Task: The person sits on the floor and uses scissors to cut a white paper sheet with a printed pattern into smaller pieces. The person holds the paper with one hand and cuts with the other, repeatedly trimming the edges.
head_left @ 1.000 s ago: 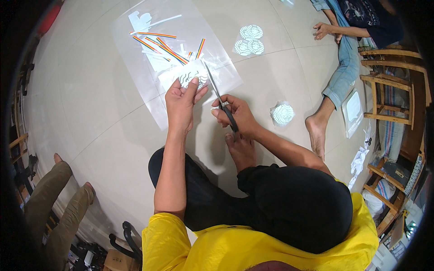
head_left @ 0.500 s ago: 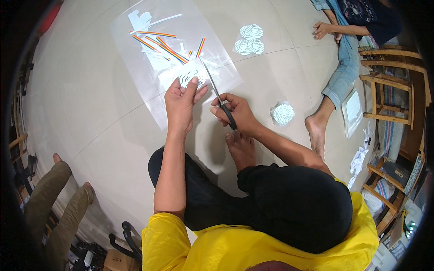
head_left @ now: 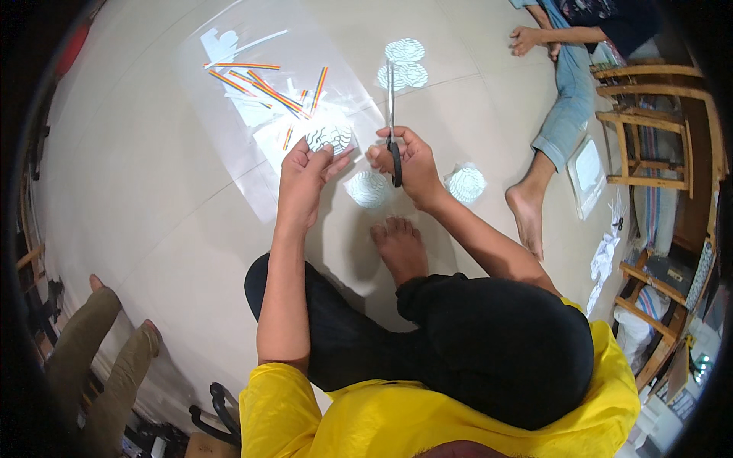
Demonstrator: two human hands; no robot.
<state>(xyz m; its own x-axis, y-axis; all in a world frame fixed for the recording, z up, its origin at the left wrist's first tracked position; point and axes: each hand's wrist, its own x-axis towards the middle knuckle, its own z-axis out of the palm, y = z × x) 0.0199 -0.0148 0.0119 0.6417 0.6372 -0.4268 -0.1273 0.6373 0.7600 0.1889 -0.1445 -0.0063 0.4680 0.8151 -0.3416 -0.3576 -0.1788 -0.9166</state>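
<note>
Between the fingers and thumb of my left hand [head_left: 304, 179] is a white sheet with dark wavy lines [head_left: 330, 137]. My right hand [head_left: 412, 168] has black-handled scissors [head_left: 392, 114] in its grip. Their blades point away from me, look nearly together, and stand apart from the sheet. Between my hands and slightly nearer is a pale round wavy-lined piece [head_left: 366, 189]; whether it lies on the floor or is falling I cannot tell. Another round piece [head_left: 465, 184] lies right of my right hand. Several more wavy-lined rounds [head_left: 405, 50] lie beyond the scissors.
A clear plastic sheet [head_left: 229, 137] on the tiled floor carries white scraps and striped rainbow strips [head_left: 318, 90]. My bare foot [head_left: 400, 244] is close below my hands. Another person's leg [head_left: 565, 114] is at right, near wooden chairs [head_left: 649, 118]. Someone's legs [head_left: 126, 366] are at left.
The scissors have swung right, away from the sheet, and now point straight ahead. A round piece has come into view between my hands. My left hand still holds its sheet.
</note>
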